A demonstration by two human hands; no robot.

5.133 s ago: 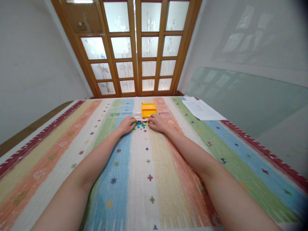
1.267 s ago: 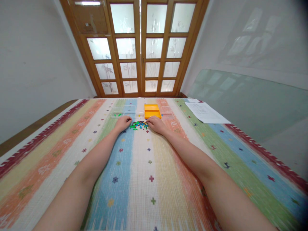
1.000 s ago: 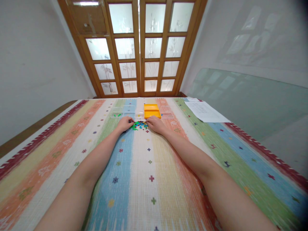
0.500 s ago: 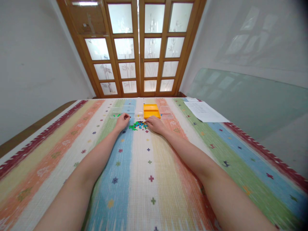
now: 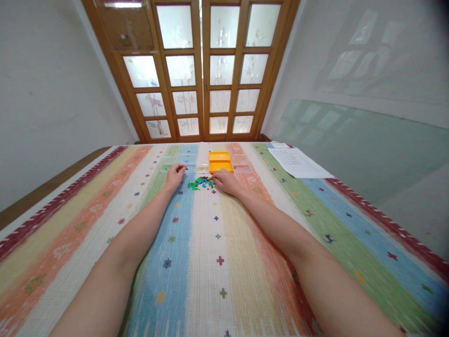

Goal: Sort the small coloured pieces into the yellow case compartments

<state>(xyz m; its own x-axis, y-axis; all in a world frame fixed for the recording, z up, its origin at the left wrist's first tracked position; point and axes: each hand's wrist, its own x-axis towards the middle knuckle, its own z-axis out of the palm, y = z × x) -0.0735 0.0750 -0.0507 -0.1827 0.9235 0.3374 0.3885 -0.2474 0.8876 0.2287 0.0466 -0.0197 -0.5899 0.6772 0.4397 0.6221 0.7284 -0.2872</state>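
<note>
Between my hands lies a loose pile of small coloured pieces [image 5: 200, 183], mostly green, blue and dark brown. My left hand [image 5: 176, 175] is over the front of a clear plastic tray [image 5: 164, 159], its fingertips pinched on a small dark piece [image 5: 186, 169]. At the right edge of the pile rests my right hand [image 5: 225, 179], fingers curled down and touching the pieces; whether it grips one is hidden. A yellow open box [image 5: 220, 167] stands just beyond my right hand. A few green pieces [image 5: 166, 169] lie in the clear tray.
Another clear tray [image 5: 245, 161] adjoins the yellow box on its right. Printed paper sheets [image 5: 298, 163] lie at the table's right edge. A striped cloth [image 5: 206, 262] covers the table. Glazed wooden doors [image 5: 203, 70] stand beyond the far edge.
My left hand has moved slightly left and away from me, over the clear tray, carrying the small dark piece. My right hand has stayed by the pile.
</note>
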